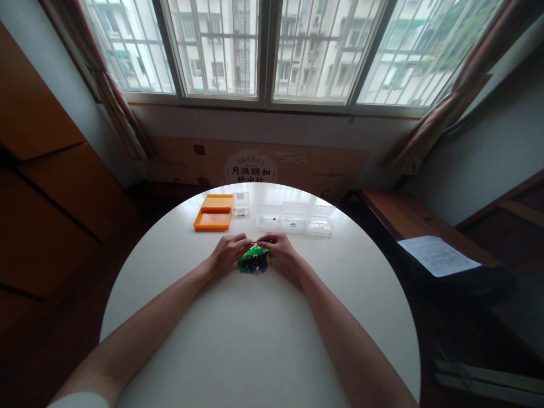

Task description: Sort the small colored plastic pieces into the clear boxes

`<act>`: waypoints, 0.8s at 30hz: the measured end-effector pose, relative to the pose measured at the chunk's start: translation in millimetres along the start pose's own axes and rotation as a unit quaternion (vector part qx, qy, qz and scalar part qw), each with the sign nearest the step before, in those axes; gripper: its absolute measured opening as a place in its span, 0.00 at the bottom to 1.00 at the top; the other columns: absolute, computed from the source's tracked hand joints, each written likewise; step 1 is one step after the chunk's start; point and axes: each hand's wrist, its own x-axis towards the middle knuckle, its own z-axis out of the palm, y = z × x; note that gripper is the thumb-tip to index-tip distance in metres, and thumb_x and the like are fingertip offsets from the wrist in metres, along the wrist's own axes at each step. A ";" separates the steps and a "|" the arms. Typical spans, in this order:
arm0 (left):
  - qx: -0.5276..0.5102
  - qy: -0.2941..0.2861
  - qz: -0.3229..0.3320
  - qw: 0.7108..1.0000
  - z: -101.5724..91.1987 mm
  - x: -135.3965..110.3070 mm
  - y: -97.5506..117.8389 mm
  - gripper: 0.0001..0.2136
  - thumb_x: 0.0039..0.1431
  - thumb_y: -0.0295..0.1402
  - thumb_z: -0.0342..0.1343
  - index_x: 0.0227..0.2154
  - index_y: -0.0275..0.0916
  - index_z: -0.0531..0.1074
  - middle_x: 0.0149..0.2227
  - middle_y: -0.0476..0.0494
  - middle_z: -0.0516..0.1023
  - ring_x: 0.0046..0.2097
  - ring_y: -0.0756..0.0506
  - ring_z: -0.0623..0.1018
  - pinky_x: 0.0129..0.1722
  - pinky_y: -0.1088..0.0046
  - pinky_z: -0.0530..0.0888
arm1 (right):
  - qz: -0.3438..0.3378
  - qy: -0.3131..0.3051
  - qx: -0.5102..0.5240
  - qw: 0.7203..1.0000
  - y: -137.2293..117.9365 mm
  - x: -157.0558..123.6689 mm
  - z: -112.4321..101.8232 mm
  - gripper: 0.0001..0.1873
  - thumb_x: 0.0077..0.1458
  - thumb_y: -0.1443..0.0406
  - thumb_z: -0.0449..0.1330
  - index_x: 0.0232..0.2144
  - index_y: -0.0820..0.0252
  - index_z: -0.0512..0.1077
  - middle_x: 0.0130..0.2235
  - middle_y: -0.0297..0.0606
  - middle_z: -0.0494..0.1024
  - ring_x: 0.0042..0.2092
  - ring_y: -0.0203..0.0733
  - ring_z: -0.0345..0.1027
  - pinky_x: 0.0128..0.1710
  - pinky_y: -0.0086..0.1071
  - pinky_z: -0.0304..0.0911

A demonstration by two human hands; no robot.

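Observation:
My left hand (pixel 228 249) and my right hand (pixel 280 247) meet fingertip to fingertip near the far middle of the white table. Between their pinched fingers is a small dark piece (pixel 255 243), too small to make out exactly. Directly below lies a heap of tiny coloured pieces (pixel 255 262) in green, black, blue and yellow, which look like small plastic building bricks. My fingers partly cover the heap's far side. Beyond my right hand stand clear plastic compartment boxes (pixel 306 226) with lids raised; one compartment holds a few green pieces (pixel 293 225), another a dark piece (pixel 274 219).
An open orange case (pixel 213 220) sits on the far left of the round white table (pixel 238 340). Beside it is a small clear box (pixel 241 212). To the right, papers (pixel 437 256) rest on a wooden bench (pixel 395 212). A barred window rises behind.

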 end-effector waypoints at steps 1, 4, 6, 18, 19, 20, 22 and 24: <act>-0.001 0.000 0.002 1.000 -0.1 0.0 0.1 0.10 0.61 0.34 0.48 0.34 0.37 0.73 0.27 0.48 0.70 0.24 0.55 0.67 0.25 0.79 0.61 | 0.001 0.000 0.000 1.000 -0.2 -0.1 0.0 0.13 0.41 0.59 0.64 0.27 0.63 0.77 0.27 0.39 0.77 0.29 0.38 0.68 0.29 0.30 0.60; -0.001 0.003 0.002 1.000 -0.5 0.3 0.6 0.11 0.62 0.34 0.47 0.34 0.37 0.73 0.27 0.48 0.70 0.24 0.55 0.67 0.24 0.79 0.61 | 0.003 0.000 0.001 1.000 -0.9 -0.4 0.1 0.13 0.41 0.59 0.64 0.27 0.63 0.77 0.27 0.39 0.77 0.29 0.38 0.68 0.29 0.30 0.60; -0.002 0.005 0.000 1.000 -0.8 0.5 1.0 0.10 0.62 0.34 0.47 0.34 0.37 0.73 0.27 0.48 0.70 0.24 0.55 0.67 0.24 0.79 0.61 | 0.004 0.000 0.004 1.000 -1.6 -0.6 0.2 0.12 0.41 0.59 0.64 0.27 0.63 0.77 0.27 0.39 0.77 0.29 0.38 0.68 0.29 0.30 0.60; -0.010 -0.002 0.004 1.000 -2.5 1.1 1.7 0.11 0.62 0.34 0.47 0.34 0.37 0.73 0.28 0.46 0.71 0.25 0.54 0.69 0.25 0.79 0.62 | 0.000 -0.001 0.004 1.000 0.4 -0.5 0.0 0.12 0.41 0.59 0.64 0.27 0.63 0.78 0.28 0.40 0.77 0.29 0.38 0.68 0.30 0.30 0.61; -0.011 -0.004 0.002 1.000 -2.4 1.1 1.8 0.10 0.62 0.34 0.47 0.34 0.37 0.73 0.28 0.46 0.71 0.25 0.54 0.69 0.25 0.79 0.63 | -0.001 0.000 0.003 1.000 0.8 -0.3 -0.1 0.12 0.41 0.59 0.64 0.27 0.63 0.78 0.28 0.40 0.77 0.29 0.38 0.68 0.30 0.30 0.61; -0.011 -0.005 0.001 1.000 -2.3 1.0 1.9 0.10 0.62 0.34 0.47 0.35 0.37 0.73 0.28 0.46 0.71 0.25 0.54 0.69 0.25 0.79 0.63 | -0.002 0.000 0.002 1.000 1.3 -0.1 -0.2 0.12 0.42 0.59 0.64 0.27 0.63 0.78 0.27 0.40 0.77 0.29 0.38 0.68 0.30 0.30 0.61; -0.011 -0.003 0.001 1.000 -1.8 0.8 1.7 0.10 0.62 0.34 0.47 0.34 0.37 0.73 0.28 0.46 0.71 0.25 0.54 0.69 0.25 0.79 0.63 | -0.001 -0.001 0.000 1.000 2.3 0.4 -0.5 0.13 0.42 0.59 0.64 0.27 0.63 0.78 0.27 0.40 0.77 0.29 0.38 0.68 0.30 0.30 0.61; -0.013 0.002 0.003 1.000 -1.0 0.6 1.2 0.11 0.62 0.35 0.47 0.34 0.37 0.73 0.28 0.46 0.71 0.25 0.54 0.69 0.25 0.79 0.63 | 0.002 -0.005 -0.004 1.000 3.1 0.7 -0.7 0.13 0.42 0.58 0.64 0.27 0.63 0.78 0.28 0.40 0.78 0.29 0.39 0.68 0.30 0.31 0.61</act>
